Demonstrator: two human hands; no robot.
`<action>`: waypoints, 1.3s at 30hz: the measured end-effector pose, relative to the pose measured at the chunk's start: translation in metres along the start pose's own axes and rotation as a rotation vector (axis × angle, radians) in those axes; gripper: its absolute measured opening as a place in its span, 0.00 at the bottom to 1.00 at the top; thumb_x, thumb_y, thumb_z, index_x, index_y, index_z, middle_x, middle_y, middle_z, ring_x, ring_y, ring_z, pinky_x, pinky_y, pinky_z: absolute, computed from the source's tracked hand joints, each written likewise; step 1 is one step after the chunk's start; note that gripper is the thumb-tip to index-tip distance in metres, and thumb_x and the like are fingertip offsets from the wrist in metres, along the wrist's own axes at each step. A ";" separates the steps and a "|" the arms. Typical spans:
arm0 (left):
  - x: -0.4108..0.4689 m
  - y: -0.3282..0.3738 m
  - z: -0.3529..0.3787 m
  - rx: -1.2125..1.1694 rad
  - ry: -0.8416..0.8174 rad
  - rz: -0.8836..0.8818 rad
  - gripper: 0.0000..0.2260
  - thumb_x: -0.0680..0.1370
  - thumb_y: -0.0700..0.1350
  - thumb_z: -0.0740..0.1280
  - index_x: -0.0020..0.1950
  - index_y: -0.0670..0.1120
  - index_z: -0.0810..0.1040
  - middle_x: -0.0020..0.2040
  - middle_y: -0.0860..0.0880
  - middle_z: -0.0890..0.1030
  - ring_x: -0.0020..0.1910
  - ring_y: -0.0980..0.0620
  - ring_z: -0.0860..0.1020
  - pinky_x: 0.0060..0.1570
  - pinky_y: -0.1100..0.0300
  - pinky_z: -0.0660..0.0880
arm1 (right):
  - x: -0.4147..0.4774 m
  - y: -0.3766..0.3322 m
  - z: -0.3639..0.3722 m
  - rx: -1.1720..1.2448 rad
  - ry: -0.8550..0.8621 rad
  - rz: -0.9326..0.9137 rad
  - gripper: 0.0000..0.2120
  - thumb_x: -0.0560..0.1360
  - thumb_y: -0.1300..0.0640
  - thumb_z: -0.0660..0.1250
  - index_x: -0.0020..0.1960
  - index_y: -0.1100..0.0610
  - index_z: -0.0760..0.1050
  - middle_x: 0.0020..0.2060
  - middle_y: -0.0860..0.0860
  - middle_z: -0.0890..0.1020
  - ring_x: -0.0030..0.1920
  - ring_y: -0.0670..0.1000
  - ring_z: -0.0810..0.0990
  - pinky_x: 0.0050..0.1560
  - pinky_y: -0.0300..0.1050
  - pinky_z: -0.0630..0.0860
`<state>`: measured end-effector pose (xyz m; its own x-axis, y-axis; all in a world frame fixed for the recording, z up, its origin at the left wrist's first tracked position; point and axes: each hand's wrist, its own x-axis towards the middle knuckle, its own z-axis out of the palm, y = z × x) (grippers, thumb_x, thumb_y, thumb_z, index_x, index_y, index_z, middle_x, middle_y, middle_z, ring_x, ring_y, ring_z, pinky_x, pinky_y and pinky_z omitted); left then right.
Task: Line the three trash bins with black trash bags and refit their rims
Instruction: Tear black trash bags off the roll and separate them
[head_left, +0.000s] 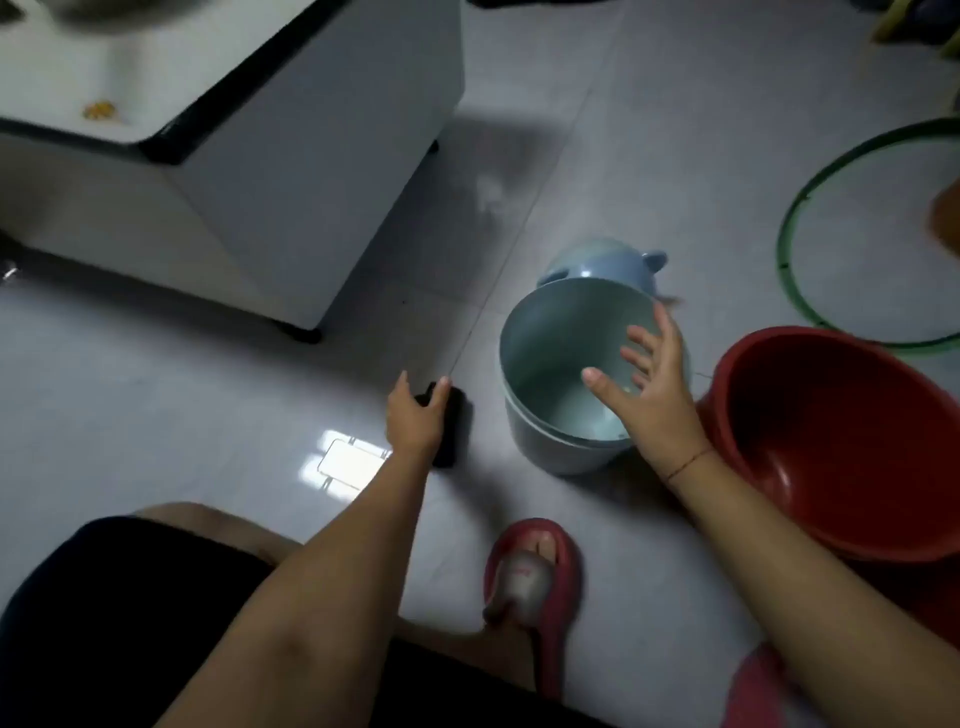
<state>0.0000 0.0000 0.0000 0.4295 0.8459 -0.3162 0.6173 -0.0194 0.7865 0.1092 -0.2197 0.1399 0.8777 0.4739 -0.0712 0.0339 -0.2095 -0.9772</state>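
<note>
Beside pale bin (561, 452), left hand (415, 418) grips black roll (453, 436).

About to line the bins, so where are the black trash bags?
Head view: the black trash bags lie on the floor, gripped by the left hand, just left of the pale blue bin.

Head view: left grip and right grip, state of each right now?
Left grip: curled round a black object.
Right grip: open, fingers spread over the pale blue bin, holding nothing.
</note>
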 end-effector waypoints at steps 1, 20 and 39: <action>0.002 -0.005 0.003 0.053 0.000 -0.032 0.36 0.74 0.61 0.66 0.76 0.46 0.60 0.74 0.44 0.66 0.72 0.43 0.65 0.70 0.48 0.62 | 0.003 0.003 0.004 0.006 0.002 0.008 0.43 0.71 0.63 0.72 0.76 0.52 0.49 0.66 0.52 0.67 0.66 0.52 0.70 0.68 0.46 0.66; 0.059 -0.031 0.038 0.060 -0.079 -0.260 0.29 0.65 0.46 0.77 0.63 0.41 0.72 0.56 0.41 0.79 0.54 0.40 0.78 0.50 0.52 0.75 | 0.023 0.026 0.003 0.087 0.031 0.057 0.42 0.69 0.55 0.72 0.75 0.47 0.51 0.67 0.47 0.69 0.64 0.40 0.71 0.71 0.47 0.65; -0.132 0.196 -0.047 -0.937 -1.031 -0.057 0.25 0.72 0.47 0.68 0.67 0.39 0.72 0.60 0.38 0.78 0.56 0.45 0.79 0.58 0.53 0.77 | -0.020 -0.081 0.012 0.514 0.033 0.056 0.23 0.68 0.42 0.68 0.57 0.56 0.78 0.53 0.56 0.84 0.55 0.53 0.82 0.59 0.48 0.77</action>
<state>0.0332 -0.0905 0.2209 0.9581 0.0558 -0.2808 0.1603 0.7081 0.6877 0.0830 -0.2018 0.2178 0.8863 0.4450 -0.1281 -0.2457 0.2175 -0.9446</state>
